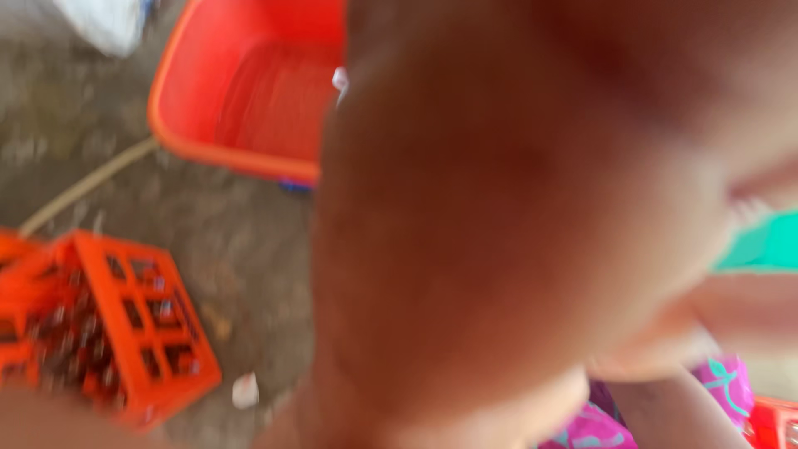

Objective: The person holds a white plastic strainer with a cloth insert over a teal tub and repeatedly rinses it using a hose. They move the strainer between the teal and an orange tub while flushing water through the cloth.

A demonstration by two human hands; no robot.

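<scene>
A blurred hand (pixel 532 208) fills the view close to the camera, its fingers too smeared to tell whether they are open, closed or gripping anything, and it cannot be told which hand it is. Left of and below it an orange bottle crate (pixel 125 333) sits on the concrete floor (pixel 241 224); an orange tub (pixel 249 91) lies up and left. With the hand blocking sight, a reach could likely knock the crate.

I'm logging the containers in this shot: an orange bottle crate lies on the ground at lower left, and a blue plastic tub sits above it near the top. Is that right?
Not quite. The plastic tub near the top is red-orange, not blue, as the head view shows. The rest holds: the orange bottle crate lies on the ground at lower left.
</scene>
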